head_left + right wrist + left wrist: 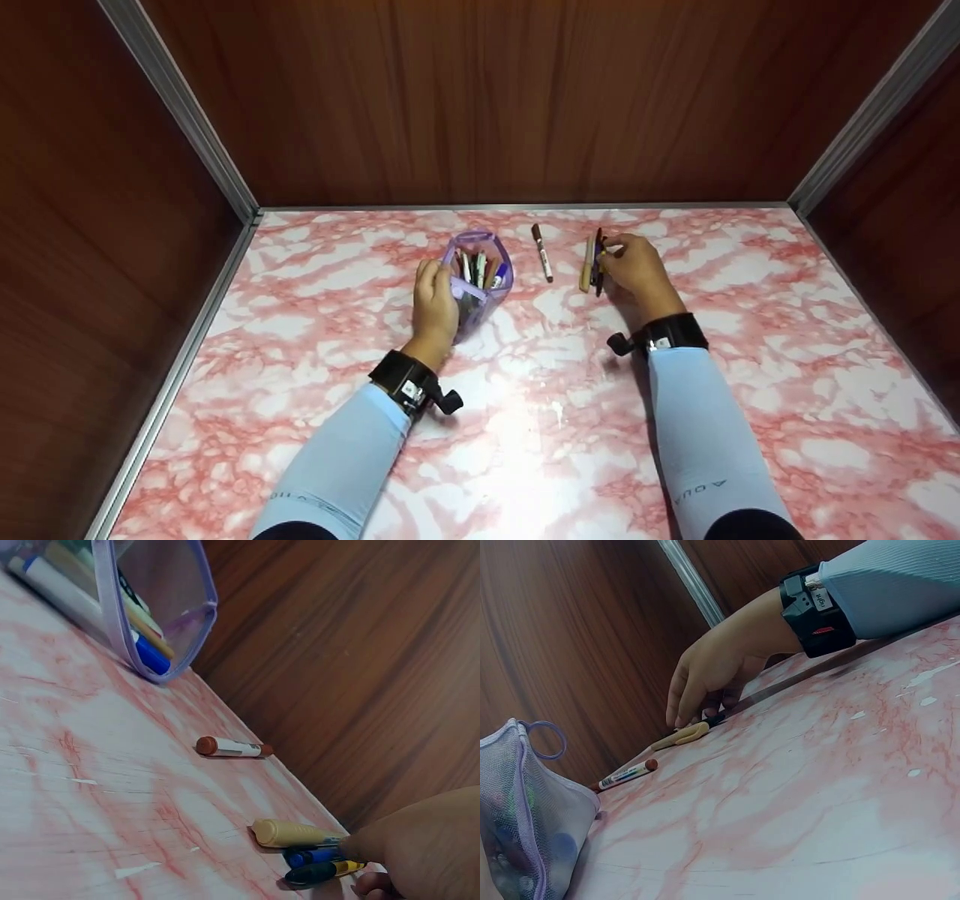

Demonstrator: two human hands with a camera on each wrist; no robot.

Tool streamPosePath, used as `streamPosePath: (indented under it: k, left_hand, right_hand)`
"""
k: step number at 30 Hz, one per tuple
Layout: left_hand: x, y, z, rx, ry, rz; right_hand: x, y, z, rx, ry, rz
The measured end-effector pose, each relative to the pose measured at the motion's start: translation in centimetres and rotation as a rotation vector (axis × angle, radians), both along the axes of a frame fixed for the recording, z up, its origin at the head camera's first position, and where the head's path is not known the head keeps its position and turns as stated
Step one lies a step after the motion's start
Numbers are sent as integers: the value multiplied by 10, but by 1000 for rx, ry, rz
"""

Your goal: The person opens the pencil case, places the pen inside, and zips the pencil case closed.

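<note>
A purple mesh pencil pouch lies with its mouth gaping, and several pens and markers show inside. My left hand grips the near left side of this pouch; in the left wrist view the mesh side fills the lower left corner. Over on the right, my right hand pinches a black-and-yellow pen at its far end, on the table. Against it lie a blue pen and a pale yellow highlighter. The fingers partly hide these pens.
Between pouch and right hand lies a white marker with brown ends. The tabletop has a pink-and-white marble pattern. Dark wood panels with metal edges stand at the back and both sides.
</note>
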State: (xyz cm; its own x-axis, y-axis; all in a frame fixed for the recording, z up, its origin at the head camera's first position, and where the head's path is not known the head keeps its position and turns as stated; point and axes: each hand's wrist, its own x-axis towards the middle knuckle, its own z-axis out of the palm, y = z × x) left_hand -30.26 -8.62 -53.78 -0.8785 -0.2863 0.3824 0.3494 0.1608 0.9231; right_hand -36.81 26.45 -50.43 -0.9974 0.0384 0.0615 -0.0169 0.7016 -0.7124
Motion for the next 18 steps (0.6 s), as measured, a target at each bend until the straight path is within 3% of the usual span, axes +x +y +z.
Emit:
streamPosePath:
  k: [12, 18]
  left_hand:
    - [-2, 0, -2, 15, -31, 0]
    - [-1, 2, 0, 16, -15, 3]
  right_hand:
    - [0, 1, 1, 40, -33, 7]
    - [5, 2, 2, 58, -56, -24]
